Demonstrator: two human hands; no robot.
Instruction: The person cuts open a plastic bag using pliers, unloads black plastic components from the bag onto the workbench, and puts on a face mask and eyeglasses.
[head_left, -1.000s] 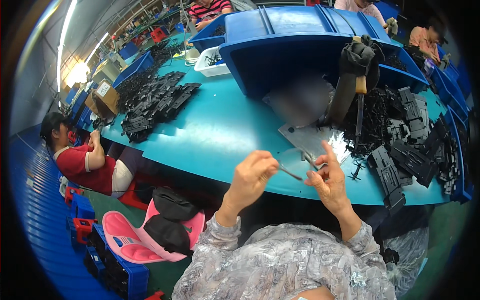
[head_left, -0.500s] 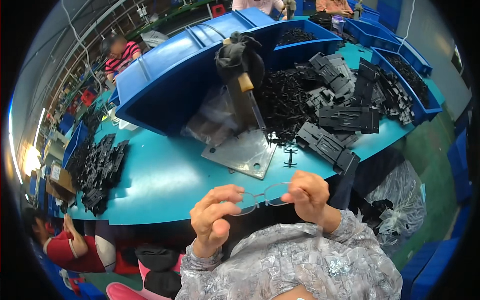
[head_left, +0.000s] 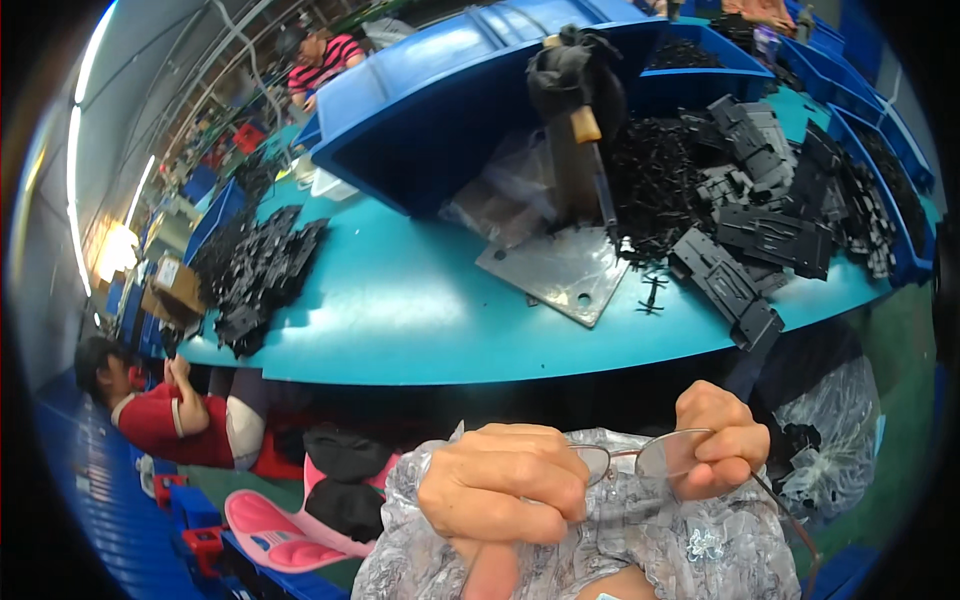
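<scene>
A pair of thin-framed eyeglasses (head_left: 655,457) is held between my hands, close in front of my grey patterned clothing. My left hand (head_left: 505,485), its fingers curled, covers part of the left lens side. On the other side my right hand (head_left: 722,440) pinches the frame beside the right lens, and a thin temple arm runs down past it. The left temple is hidden behind my left hand. Both hands are off the table, nearer to my body than its edge.
A turquoise table (head_left: 400,310) holds a tipped blue bin (head_left: 400,130), a metal plate (head_left: 560,275) with an upright fixture, and heaps of black plastic parts (head_left: 660,180). A pink chair (head_left: 290,525) and a person in red (head_left: 165,420) are at the left. Clear plastic bagging (head_left: 830,430) lies lower right.
The eyeglasses have come back from the table edge toward my body, and both hands with them. My left hand has turned, showing its back. The whole view has shifted and tilted.
</scene>
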